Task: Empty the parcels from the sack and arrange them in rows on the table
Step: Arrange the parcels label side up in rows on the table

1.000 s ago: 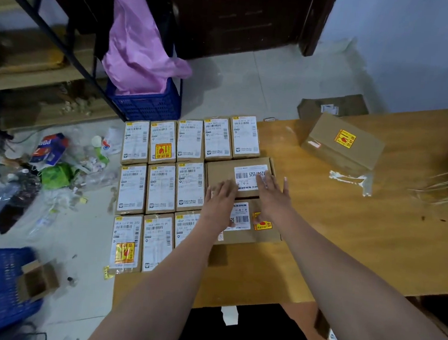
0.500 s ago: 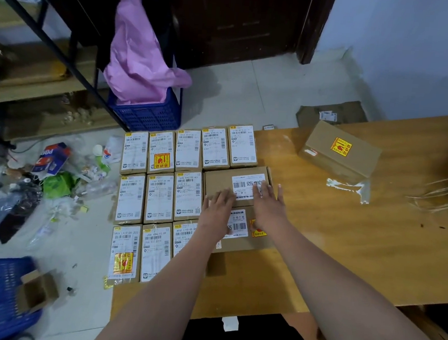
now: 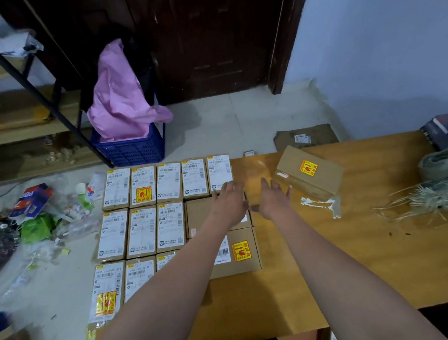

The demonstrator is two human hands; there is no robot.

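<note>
I find white shipping labels with barcodes on every small parcel in the rows; the print is mostly too fine to read. On the near-left parcel (image 3: 106, 292) I make out a code line reading roughly "14/2-00 272", and below it a yellow sticker with red characters and a broken-glass mark. The same yellow sticker stands on a far-row parcel (image 3: 143, 187), on the larger brown parcel (image 3: 240, 251) beside its barcode label, and on the separate box (image 3: 308, 173) further right. On the floor, a blue and red wrapper (image 3: 31, 200) shows white letters, "PO" being all I can confirm. Characters on the stickers are not legible.
</note>
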